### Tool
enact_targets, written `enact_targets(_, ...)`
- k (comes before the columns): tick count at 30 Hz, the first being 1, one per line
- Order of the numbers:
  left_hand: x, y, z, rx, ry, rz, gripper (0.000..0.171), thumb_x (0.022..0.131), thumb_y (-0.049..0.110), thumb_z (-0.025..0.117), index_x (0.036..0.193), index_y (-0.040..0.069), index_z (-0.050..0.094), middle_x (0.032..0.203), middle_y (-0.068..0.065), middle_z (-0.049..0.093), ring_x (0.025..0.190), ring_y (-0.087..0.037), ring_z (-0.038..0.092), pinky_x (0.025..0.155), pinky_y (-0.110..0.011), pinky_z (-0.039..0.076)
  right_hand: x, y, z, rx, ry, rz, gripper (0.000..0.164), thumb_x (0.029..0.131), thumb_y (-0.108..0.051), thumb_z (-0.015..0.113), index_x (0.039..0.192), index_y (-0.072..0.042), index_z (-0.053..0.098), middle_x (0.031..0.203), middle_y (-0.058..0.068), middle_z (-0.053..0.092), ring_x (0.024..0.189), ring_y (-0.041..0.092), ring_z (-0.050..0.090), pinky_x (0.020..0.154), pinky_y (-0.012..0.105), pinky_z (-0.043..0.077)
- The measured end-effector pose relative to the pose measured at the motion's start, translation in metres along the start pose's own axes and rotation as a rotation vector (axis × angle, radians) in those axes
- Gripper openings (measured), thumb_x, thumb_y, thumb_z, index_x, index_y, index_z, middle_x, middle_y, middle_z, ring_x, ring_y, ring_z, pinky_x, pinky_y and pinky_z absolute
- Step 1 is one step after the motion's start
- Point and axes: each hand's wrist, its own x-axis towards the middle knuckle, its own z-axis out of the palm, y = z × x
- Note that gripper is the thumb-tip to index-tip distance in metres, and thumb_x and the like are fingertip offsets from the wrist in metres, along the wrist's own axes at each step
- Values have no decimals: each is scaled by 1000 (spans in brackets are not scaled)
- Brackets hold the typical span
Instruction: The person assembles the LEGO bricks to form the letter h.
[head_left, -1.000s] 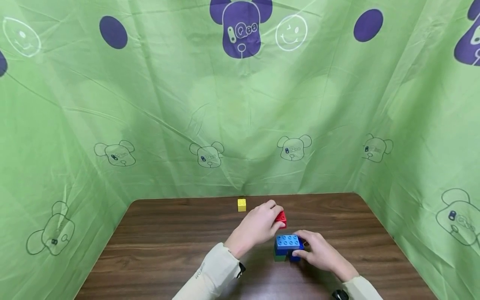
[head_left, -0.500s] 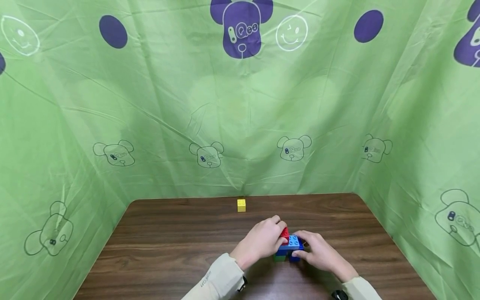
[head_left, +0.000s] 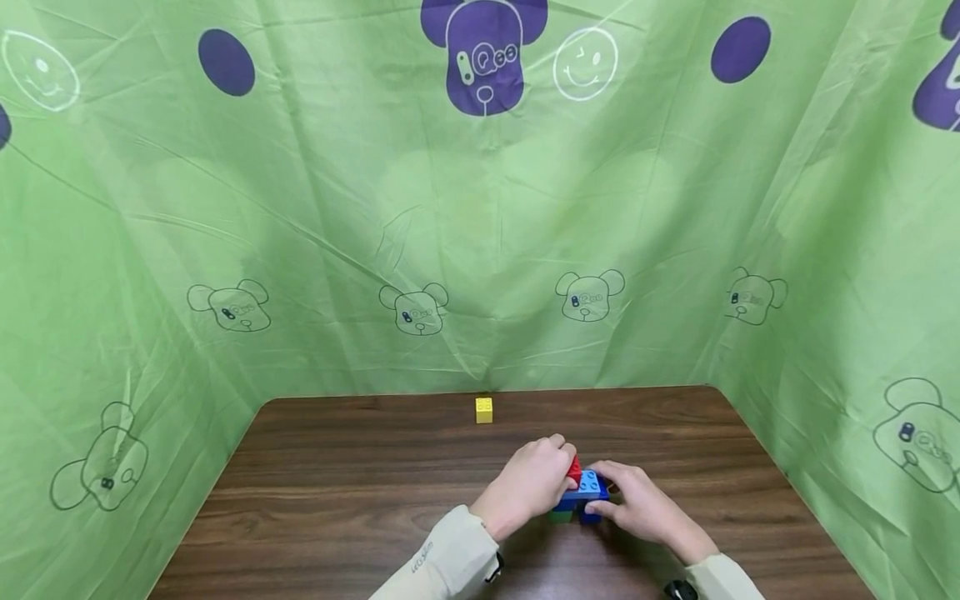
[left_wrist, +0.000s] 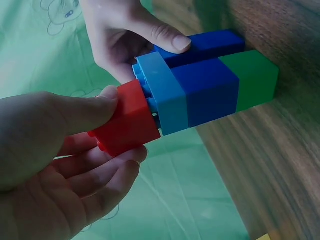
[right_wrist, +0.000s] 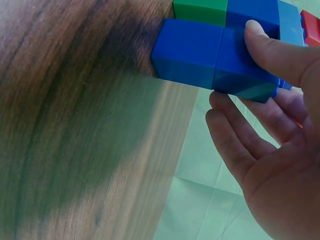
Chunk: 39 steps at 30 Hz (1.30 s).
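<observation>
My left hand [head_left: 531, 482] pinches a red toy building brick [left_wrist: 131, 117] between thumb and fingers. The brick sits right at the studs of a light blue brick [left_wrist: 172, 97], and some studs still show beside it in the left wrist view. Under the light blue brick are a dark blue brick [left_wrist: 211, 90] and, on the table, a green brick [left_wrist: 255, 79]. Beside that column stand two stacked dark blue bricks [right_wrist: 187, 47]. My right hand [head_left: 641, 500] grips the upper one, thumb on one face and fingers on the opposite side.
A yellow brick [head_left: 483, 411] stands near the far edge of the dark wooden table [head_left: 337, 475]. Green printed cloth [head_left: 495, 350] hangs behind the table and along both sides.
My left hand has brought the red brick down and toward me onto the light blue brick, then slightly right. My right hand keeps its grip in place.
</observation>
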Motion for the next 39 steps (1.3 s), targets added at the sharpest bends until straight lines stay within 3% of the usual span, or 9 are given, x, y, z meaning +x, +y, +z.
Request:
enact_targets(17,3,4,5,7,-9,-18,25,89,35,79,97,13,70,85,3,61,74,-10,62,69,-22,53,1,2,0,7,5,9,30,86,-20,82,111,-17,67,102,-9,69,89,1,63,76,37,58)
enact_targets(21,4,3,5,-42,-32,-45,24,88,33,80,95,13,70,84,2,61,72,-10,62,68,-22,53,1,2,1,3,2,10,30,86,-19,82,111,-16,66,101,-9,69,89,1,62,76,37,58)
enact_targets(31,7,-3,12,-274,-120,-131,22,87,28,81,95,11,70,80,3,59,66,-7,49,59,-18,43,0,3,0,26,-9,12,31,86,-16,82,112,-16,66,101,-8,69,88,1,62,75,33,58)
enact_targets(39,7,-3,12,-299,-127,-136,21,87,28,81,94,12,69,79,5,58,66,-6,48,57,-19,40,-1,4,1,23,-10,16,31,86,-18,82,113,-15,66,102,-7,70,89,0,62,75,34,58)
